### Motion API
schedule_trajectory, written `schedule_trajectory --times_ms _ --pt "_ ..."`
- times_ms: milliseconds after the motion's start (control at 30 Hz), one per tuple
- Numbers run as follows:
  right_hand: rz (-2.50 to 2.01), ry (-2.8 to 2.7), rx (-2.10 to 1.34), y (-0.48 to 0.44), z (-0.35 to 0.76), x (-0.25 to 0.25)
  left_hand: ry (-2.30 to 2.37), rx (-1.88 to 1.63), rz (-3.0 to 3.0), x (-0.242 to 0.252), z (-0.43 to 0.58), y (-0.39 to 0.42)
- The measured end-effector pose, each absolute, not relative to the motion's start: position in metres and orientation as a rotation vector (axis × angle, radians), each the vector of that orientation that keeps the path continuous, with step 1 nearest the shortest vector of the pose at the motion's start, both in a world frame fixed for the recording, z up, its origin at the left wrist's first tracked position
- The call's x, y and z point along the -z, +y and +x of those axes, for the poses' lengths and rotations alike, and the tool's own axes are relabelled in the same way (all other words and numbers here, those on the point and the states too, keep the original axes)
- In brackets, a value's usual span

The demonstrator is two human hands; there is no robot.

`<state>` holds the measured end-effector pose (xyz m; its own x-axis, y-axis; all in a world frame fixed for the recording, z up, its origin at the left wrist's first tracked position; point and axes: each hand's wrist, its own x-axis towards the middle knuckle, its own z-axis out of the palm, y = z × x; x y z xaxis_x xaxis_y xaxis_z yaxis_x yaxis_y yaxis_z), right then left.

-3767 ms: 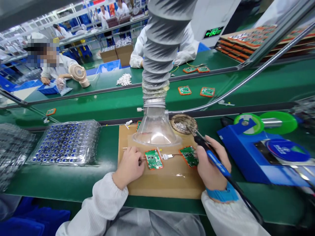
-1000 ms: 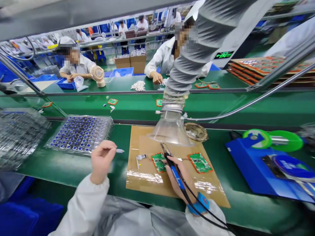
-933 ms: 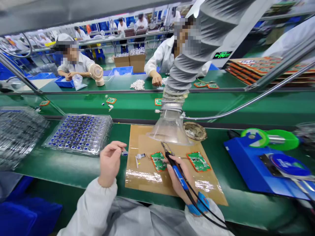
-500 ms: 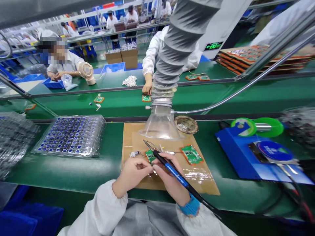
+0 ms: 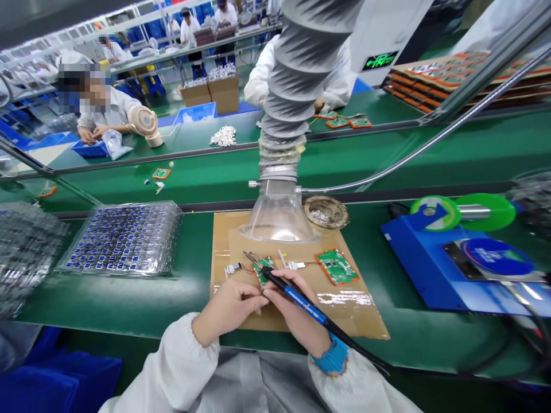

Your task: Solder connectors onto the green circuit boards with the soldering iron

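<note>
My right hand (image 5: 297,312) is closed around a soldering iron (image 5: 303,302) with a blue and black handle, its tip pointing up and left. My left hand (image 5: 230,307) is closed, thumb and forefinger pinched beside the right fingertips; what they pinch is too small to make out. Just beyond the fingers lies a green circuit board (image 5: 263,265) with an orange edge, partly covered by the iron. A small white connector (image 5: 233,269) is to its left, another white connector (image 5: 297,265) to its right. A second circuit board (image 5: 337,267) rests farther right on the cardboard sheet (image 5: 361,322).
A clear fume hood (image 5: 278,215) hangs over the cardboard. Behind it sits a round dish (image 5: 338,213) with metal bits. At right stands a blue soldering station (image 5: 413,267) with green solder reels. Stacked clear trays (image 5: 124,238) are at left. Co-workers sit across the green conveyor (image 5: 202,178).
The view has shifted slightly. A co-worker's hand has left the board on the conveyor beside the hose, and that board is out of sight. My hands keep nearly the same pose.
</note>
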<state>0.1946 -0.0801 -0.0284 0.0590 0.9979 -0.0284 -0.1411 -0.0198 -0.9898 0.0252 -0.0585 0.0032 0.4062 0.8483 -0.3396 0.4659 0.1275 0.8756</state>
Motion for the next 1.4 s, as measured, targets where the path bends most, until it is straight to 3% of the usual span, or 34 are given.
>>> schedule_trajectory --times_ms 233,433,667,1033,1400 --pt "-1.117 -1.034 -1.272 -0.08 0.197 0.029 1.143 -0.404 1.566 0.0 0.027 -0.057" --pt "-1.174 -0.995 -1.147 -0.078 0.195 0.025 1.302 -0.631 1.356 0.004 0.034 -0.059" --pt "-1.219 -0.988 -1.117 -0.076 0.195 0.029 1.331 -0.834 1.801 -0.001 0.033 -0.053" --pt "-1.409 -1.243 -0.629 -0.093 0.234 0.049 1.51 -0.54 2.021 0.018 0.02 -0.024" --pt "-1.362 -1.437 -0.619 -0.096 0.236 0.053 1.464 -0.568 2.006 0.022 0.019 -0.02"
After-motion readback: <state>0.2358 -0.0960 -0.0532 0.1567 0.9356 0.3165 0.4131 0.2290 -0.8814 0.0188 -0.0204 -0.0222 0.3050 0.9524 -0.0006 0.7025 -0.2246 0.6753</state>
